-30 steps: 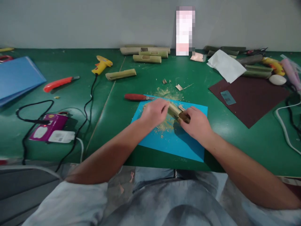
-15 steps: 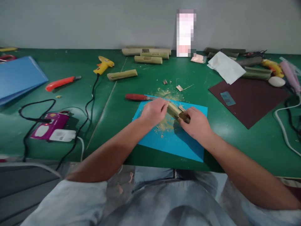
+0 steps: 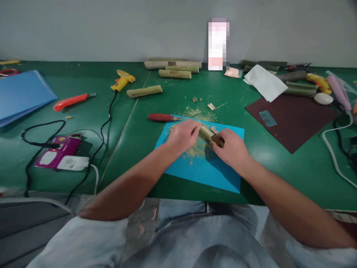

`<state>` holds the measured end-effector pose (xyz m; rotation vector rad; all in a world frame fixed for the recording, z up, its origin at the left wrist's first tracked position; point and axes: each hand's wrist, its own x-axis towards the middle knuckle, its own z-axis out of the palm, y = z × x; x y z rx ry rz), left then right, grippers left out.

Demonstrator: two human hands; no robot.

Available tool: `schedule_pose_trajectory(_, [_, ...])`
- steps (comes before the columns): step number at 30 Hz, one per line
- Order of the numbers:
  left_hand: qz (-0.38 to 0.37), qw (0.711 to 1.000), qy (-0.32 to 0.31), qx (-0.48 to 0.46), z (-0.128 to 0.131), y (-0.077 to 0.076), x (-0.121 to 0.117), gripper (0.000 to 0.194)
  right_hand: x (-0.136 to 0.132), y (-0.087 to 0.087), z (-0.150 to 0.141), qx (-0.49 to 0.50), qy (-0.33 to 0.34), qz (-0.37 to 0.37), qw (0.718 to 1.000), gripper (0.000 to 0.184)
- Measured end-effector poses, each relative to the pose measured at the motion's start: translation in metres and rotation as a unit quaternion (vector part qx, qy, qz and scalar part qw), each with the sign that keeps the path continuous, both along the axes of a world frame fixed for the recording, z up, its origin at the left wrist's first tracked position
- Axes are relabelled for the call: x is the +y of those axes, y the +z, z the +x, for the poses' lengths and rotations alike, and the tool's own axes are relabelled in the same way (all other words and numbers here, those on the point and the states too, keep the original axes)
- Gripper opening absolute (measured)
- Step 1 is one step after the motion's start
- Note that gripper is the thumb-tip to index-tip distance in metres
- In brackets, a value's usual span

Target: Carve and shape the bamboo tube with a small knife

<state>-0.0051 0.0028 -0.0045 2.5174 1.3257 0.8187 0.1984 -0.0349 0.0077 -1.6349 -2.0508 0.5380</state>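
A short bamboo tube (image 3: pixel 205 132) with an opening cut in its side lies slantwise between my hands, over a bright blue sheet (image 3: pixel 220 178). My left hand (image 3: pixel 184 134) is closed around the tube's far left end. At the near right end, my right hand (image 3: pixel 231 146) grips it with thumb and fingers by the cut opening. Pale shavings and dust (image 3: pixel 195 150) are scattered on the sheet beneath. Just beyond my left hand lies a red-handled knife (image 3: pixel 162 117), its blade end on the sheet's edge.
Leftward are a yellow glue gun (image 3: pixel 122 80), a red utility knife (image 3: pixel 73 101), a purple power strip (image 3: pixel 60 150) with cords and a blue folder (image 3: pixel 25 95). More bamboo pieces (image 3: pixel 175 74) lie at the back. On the right are white tissue (image 3: pixel 264 82) and a dark brown sheet (image 3: pixel 292 130).
The view has shifted slightly. Both hands keep hold of the bamboo tube in nearly the same pose.
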Motion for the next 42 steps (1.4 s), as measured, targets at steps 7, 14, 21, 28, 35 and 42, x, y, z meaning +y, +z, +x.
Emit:
schedule_pose_trajectory(7, [-0.007, 1.0, -0.006, -0.001, -0.003, 0.001, 0.0, 0.023, 0.0, -0.001, -0.001, 0.0, 0.005, -0.002, 1.0, 0.016])
schedule_pose_trajectory(14, [-0.011, 0.999, -0.042, -0.008, -0.001, 0.001, -0.001, 0.021, 0.0, 0.001, -0.001, -0.01, 0.009, 0.002, 1.0, 0.019])
schedule_pose_trajectory(21, [-0.021, 0.997, -0.069, -0.007, 0.001, -0.001, -0.001, 0.023, 0.0, 0.0, -0.001, -0.006, 0.01, 0.003, 1.0, 0.02])
schedule_pose_trajectory(28, [-0.007, 0.999, -0.047, -0.004, -0.001, 0.0, 0.003, 0.021, 0.0, 0.001, -0.001, -0.011, 0.012, -0.011, 1.0, 0.021])
schedule_pose_trajectory(35, [0.003, 0.999, -0.028, -0.016, -0.004, 0.0, 0.004, 0.022, 0.0, -0.001, -0.001, -0.008, 0.01, -0.005, 1.0, 0.018])
schedule_pose_trajectory(42, [0.015, 0.999, -0.005, -0.03, -0.006, -0.001, 0.008, 0.022, 0.001, -0.002, -0.002, -0.018, 0.014, 0.008, 1.0, 0.016])
